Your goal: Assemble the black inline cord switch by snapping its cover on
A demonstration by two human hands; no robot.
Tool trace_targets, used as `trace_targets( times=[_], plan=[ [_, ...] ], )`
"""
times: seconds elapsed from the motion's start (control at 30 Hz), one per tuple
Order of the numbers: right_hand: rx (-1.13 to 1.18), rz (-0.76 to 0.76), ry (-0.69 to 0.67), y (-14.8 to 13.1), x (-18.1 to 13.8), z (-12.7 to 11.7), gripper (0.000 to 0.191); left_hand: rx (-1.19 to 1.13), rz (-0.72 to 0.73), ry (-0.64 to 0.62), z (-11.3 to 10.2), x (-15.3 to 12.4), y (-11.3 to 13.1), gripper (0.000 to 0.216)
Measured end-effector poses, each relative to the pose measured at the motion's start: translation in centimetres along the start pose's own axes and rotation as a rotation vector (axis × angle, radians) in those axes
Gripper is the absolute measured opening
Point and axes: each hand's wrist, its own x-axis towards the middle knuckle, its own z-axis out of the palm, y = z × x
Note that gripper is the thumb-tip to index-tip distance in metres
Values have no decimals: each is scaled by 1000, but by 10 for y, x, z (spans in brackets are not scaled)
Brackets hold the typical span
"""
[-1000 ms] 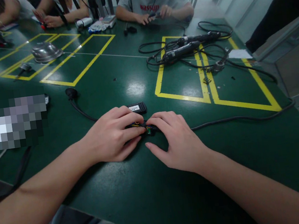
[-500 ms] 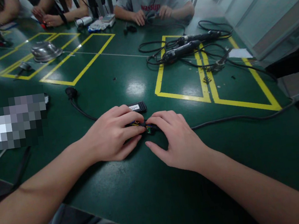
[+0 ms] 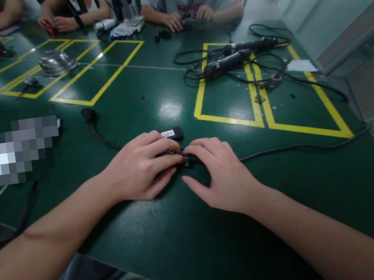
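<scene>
Between my hands lies a small opened electronic unit (image 3: 187,162) with a green circuit part and coloured wires, in line with a black cable. My left hand (image 3: 144,166) covers its left part, its fingers closed over it and its fingertips on the wires. From the right, my right hand (image 3: 224,172) holds the unit's right end with curled fingers, its thumb standing apart. Just behind my left fingers lies a black ribbed casing part (image 3: 173,133) with a white label. A black power plug (image 3: 89,115) on its cord lies beyond my left hand. My fingers hide most of the unit.
Two black corded power tools (image 3: 227,63) and loose screws (image 3: 260,98) lie at the right back, near yellow tape rectangles (image 3: 229,121). A metal bowl-shaped part (image 3: 56,63) sits at the left back. A black cord (image 3: 298,146) runs right. Several people work across the green table (image 3: 160,249).
My left fingertips have shifted very slightly right over the unit. My right hand stays almost still. The view has moved a little.
</scene>
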Motion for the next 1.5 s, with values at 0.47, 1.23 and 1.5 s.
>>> trace_targets(
  times=[0.47,1.23,1.5],
  plan=[
    [-3,-6,19,0,1,2,37,68,18,62,0,1,2,21],
    [4,1,14,2,3,3,29,-106,-494,-87,-8,8,8,36],
    [12,27,-13,1,4,3,26,-556,-949,-544,-50,38,1,47]
  ],
)
